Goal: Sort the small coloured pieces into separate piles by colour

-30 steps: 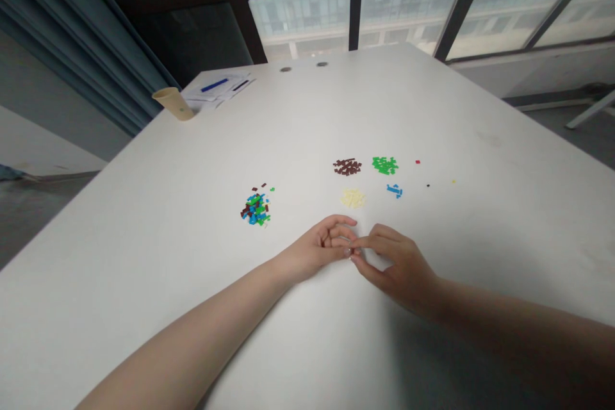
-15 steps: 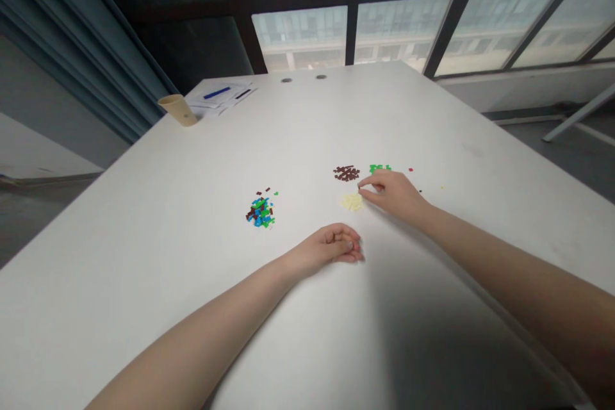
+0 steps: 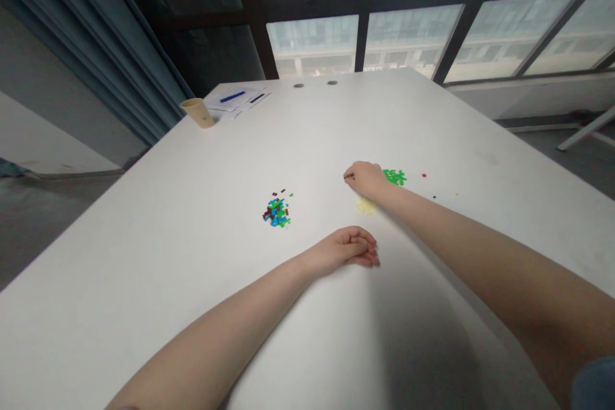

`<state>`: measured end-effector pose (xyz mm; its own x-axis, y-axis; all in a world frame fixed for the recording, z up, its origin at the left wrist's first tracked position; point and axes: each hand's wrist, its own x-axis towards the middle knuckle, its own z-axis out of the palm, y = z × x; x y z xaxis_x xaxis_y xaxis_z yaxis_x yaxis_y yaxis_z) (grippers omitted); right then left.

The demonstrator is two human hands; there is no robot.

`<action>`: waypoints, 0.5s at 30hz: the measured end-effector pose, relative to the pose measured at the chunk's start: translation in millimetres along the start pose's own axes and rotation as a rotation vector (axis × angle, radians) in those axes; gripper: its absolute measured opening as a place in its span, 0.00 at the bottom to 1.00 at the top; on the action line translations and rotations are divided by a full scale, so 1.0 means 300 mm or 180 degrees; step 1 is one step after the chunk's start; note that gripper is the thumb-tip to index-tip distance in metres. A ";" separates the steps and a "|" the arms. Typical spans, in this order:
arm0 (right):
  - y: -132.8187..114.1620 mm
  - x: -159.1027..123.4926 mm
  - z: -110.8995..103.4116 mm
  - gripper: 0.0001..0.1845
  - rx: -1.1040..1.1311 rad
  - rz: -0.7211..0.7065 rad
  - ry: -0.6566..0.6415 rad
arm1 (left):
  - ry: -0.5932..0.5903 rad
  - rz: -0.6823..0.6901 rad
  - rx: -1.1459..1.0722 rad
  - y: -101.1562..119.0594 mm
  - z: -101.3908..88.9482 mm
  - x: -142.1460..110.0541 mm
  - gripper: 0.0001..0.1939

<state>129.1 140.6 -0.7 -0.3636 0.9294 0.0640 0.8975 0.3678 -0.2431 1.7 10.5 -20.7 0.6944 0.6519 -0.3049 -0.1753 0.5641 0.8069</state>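
Observation:
My right hand reaches forward over the pile of small brown pieces, hiding most of it. Its fingertips are pinched down at the pile, and what they hold is too small to make out. Just below that hand lies a pile of pale yellow pieces, partly covered by the wrist. Bright green pieces show beyond the forearm. My left hand rests on its side on the table, nearer to me, with fingers loosely curled and the thumb across them. Whatever may be inside those fingers is hidden.
A mixed heap of brown, blue and green pieces lies left of my hands. One red piece, a black one and a yellow one sit right. Farther off stand a paper cup and papers with a pen.
My right hand left the left hand's fingertips, moved forward with a tiny dark piece pinched, and reached the brown pile. My left hand stayed on the table, its fingers curling in. The view shifted.

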 end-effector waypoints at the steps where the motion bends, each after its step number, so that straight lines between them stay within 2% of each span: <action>1: -0.001 -0.005 -0.004 0.11 -0.0003 0.0012 0.0000 | -0.0011 -0.0003 -0.0011 -0.001 0.000 0.001 0.12; 6: -0.002 -0.049 -0.069 0.14 0.0092 -0.0095 0.0205 | -0.0027 0.0082 0.0111 -0.005 -0.001 0.002 0.12; 8: -0.008 -0.096 -0.099 0.15 0.0139 -0.0174 0.0278 | 0.0176 0.0285 0.0697 0.012 -0.006 -0.007 0.10; 10: -0.017 -0.170 -0.113 0.14 0.0174 -0.0261 0.0286 | 0.0735 0.0686 0.1878 0.048 -0.018 -0.026 0.09; 12: -0.026 -0.268 -0.105 0.13 0.0208 -0.0355 0.0238 | 0.1659 0.1127 0.3326 0.095 -0.039 -0.051 0.09; 14: -0.031 -0.371 -0.077 0.13 0.0264 -0.0516 0.0114 | 0.2662 0.1166 0.4542 0.138 -0.069 -0.075 0.12; 15: -0.032 -0.418 -0.059 0.13 0.0302 -0.0600 0.0054 | 0.3091 0.0976 0.5023 0.154 -0.085 -0.083 0.14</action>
<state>170.5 21.2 10.6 -0.5177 0.8451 0.1332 0.7862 0.5314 -0.3154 -41.5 33.2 11.4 0.0827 0.9685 0.2351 0.9126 -0.1684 0.3727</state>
